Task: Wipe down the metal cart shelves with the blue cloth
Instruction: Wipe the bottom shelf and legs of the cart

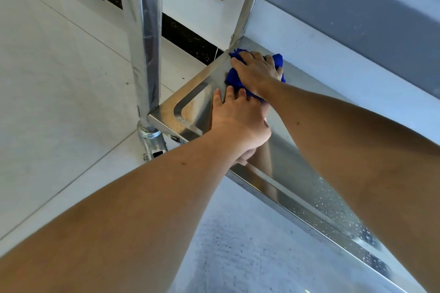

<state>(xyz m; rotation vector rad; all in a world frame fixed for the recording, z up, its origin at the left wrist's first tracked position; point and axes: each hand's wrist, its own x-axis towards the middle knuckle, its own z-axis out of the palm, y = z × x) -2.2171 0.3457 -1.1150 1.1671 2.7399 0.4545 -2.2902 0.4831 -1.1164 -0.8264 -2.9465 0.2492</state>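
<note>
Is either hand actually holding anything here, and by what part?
The right hand lies over the bunched blue cloth, pressing it from above onto the steel shelf. The left hand rests flat on the shelf, holding nothing.
</note>
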